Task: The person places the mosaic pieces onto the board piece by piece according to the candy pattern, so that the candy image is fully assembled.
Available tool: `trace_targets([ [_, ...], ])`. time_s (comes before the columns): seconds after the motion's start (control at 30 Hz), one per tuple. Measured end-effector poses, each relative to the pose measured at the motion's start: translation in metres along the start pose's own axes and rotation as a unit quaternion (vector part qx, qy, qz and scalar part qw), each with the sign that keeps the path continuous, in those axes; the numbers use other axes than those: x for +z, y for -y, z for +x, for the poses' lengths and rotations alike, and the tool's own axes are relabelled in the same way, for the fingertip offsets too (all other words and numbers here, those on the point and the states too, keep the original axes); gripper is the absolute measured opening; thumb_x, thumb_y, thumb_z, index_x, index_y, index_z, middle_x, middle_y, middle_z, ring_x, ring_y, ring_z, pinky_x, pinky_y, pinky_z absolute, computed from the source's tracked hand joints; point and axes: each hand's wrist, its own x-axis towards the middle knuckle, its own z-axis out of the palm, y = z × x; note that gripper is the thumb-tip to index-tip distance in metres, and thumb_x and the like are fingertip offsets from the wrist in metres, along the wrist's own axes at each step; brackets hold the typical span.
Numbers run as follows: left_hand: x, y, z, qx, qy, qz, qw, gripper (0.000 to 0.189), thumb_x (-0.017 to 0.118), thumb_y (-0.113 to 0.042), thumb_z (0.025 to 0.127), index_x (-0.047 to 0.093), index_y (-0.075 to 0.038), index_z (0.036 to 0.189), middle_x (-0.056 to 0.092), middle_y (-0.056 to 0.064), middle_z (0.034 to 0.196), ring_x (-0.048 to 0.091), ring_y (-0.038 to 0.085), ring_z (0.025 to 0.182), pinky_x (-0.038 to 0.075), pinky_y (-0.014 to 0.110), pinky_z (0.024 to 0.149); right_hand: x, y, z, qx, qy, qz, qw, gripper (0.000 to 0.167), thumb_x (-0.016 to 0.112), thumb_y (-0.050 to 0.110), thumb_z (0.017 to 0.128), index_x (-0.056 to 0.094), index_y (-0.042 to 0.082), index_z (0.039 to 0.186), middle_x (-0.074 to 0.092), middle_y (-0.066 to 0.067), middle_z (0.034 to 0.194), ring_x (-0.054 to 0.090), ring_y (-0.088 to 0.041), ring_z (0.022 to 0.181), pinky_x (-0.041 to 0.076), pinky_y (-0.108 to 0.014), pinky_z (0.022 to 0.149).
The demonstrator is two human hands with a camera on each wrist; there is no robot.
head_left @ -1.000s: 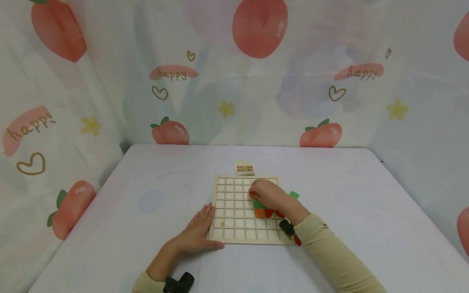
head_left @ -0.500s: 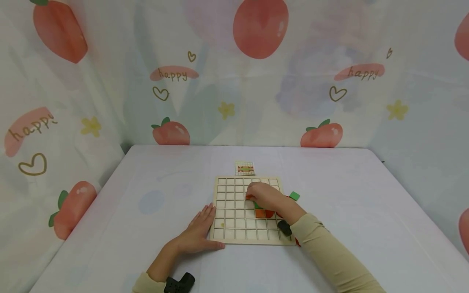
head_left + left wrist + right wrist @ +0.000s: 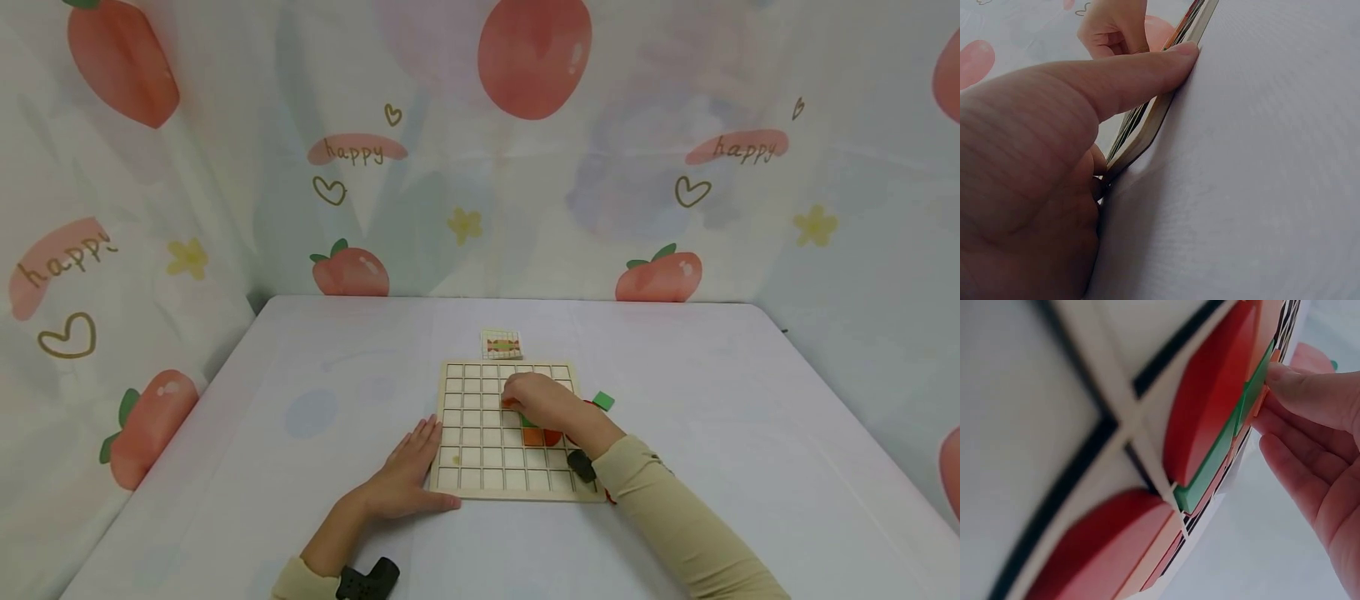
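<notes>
A wooden grid board (image 3: 482, 482) lies on the table. My left hand (image 3: 405, 475) rests against its left edge, fingers straight; in the left wrist view the thumb (image 3: 1166, 65) lies over the board's near edge. My right hand (image 3: 546, 402) reaches over the upper middle of the grid, thumb and fingers pinching a small orange tile (image 3: 507, 404) at a cell. Below that hand, an orange square tile (image 3: 533, 437) and a red rounded tile (image 3: 552, 437) sit in cells. Green tiles (image 3: 1247, 394) show beside the fingertips in the right wrist view, partly hidden in the head view.
Behind the board lies a small pattern card (image 3: 502, 344) with a coloured grid design. A loose green tile (image 3: 603, 401) is on the table to the board's right. Red pieces there are mostly hidden by the right forearm (image 3: 660, 500).
My right hand has moved slightly left across the grid with the orange tile, then stayed nearly still over the last half second. The left hand has kept its place.
</notes>
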Motion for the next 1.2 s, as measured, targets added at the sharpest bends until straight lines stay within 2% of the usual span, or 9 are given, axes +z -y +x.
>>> trace_targets([
  [0.3, 0.001, 0.000, 0.000, 0.000, 0.001, 0.001, 1.0000, 0.107, 0.065, -0.056, 0.076, 0.009, 0.004, 0.145, 0.001, 0.017, 0.152, -0.002, 0.028, 0.138, 0.004, 0.046, 0.108, 0.001, 0.001, -0.001, 0.013, 0.004, 0.005, 0.9999, 0.006, 0.067, 0.002, 0.083, 0.067, 0.007, 0.081, 0.060, -0.002, 0.086, 0.056, -0.016, 0.079, 0.046, -0.029, 0.069],
  [0.4, 0.001, 0.001, 0.001, -0.001, 0.001, 0.001, 1.0000, 0.108, 0.065, -0.056, 0.076, 0.008, 0.004, 0.145, 0.001, 0.017, 0.152, -0.003, 0.027, 0.138, 0.004, 0.045, 0.108, 0.001, 0.001, -0.002, 0.028, 0.008, 0.012, 0.9995, 0.005, 0.066, 0.004, 0.084, 0.068, 0.007, 0.087, 0.062, -0.004, 0.093, 0.058, -0.019, 0.086, 0.047, -0.031, 0.074],
  [0.53, 0.002, 0.001, 0.001, -0.003, 0.001, 0.002, 1.0000, 0.108, 0.064, -0.057, 0.076, 0.008, 0.004, 0.145, 0.001, 0.016, 0.152, -0.003, 0.027, 0.138, 0.003, 0.045, 0.108, -0.002, 0.000, -0.007, 0.047, 0.007, 0.019, 0.9987, 0.013, 0.067, 0.006, 0.084, 0.070, 0.005, 0.097, 0.063, -0.007, 0.100, 0.058, -0.022, 0.094, 0.047, -0.034, 0.080],
  [0.73, 0.002, 0.001, 0.001, 0.002, -0.001, 0.003, 1.0000, 0.107, 0.064, -0.057, 0.076, 0.008, 0.004, 0.145, 0.001, 0.017, 0.152, -0.003, 0.028, 0.138, 0.004, 0.046, 0.108, -0.008, -0.007, -0.019, 0.040, -0.024, 0.021, 0.9987, 0.004, 0.067, 0.004, 0.083, 0.069, 0.005, 0.086, 0.063, -0.004, 0.089, 0.058, -0.020, 0.085, 0.048, -0.032, 0.074],
  [0.87, 0.001, 0.002, 0.000, 0.003, -0.004, 0.002, 1.0000, 0.107, 0.065, -0.056, 0.076, 0.009, 0.004, 0.145, 0.002, 0.017, 0.152, -0.002, 0.028, 0.138, 0.004, 0.047, 0.108, -0.009, -0.011, -0.025, 0.046, -0.028, 0.020, 0.9984, 0.006, 0.067, 0.004, 0.082, 0.069, 0.005, 0.087, 0.062, -0.003, 0.088, 0.058, -0.019, 0.082, 0.048, -0.030, 0.072],
  [1.0, 0.001, 0.002, 0.000, 0.002, -0.004, 0.002, 1.0000, 0.107, 0.065, -0.056, 0.076, 0.009, 0.005, 0.145, 0.002, 0.018, 0.152, -0.003, 0.028, 0.138, 0.004, 0.047, 0.108, -0.009, -0.013, -0.029, 0.067, -0.023, 0.027, 0.9971, 0.010, 0.067, 0.005, 0.083, 0.070, 0.002, 0.092, 0.064, -0.006, 0.092, 0.059, -0.021, 0.087, 0.049, -0.032, 0.075],
  [1.2, 0.000, 0.001, 0.000, 0.004, -0.001, -0.001, 1.0000, 0.107, 0.065, -0.055, 0.077, 0.008, 0.005, 0.145, 0.001, 0.018, 0.151, -0.003, 0.029, 0.138, 0.004, 0.047, 0.108, -0.010, -0.017, -0.038, 0.108, -0.017, 0.036, 0.9933, 0.010, 0.067, 0.006, 0.084, 0.070, 0.005, 0.093, 0.063, -0.004, 0.091, 0.057, -0.018, 0.084, 0.049, -0.033, 0.076],
])
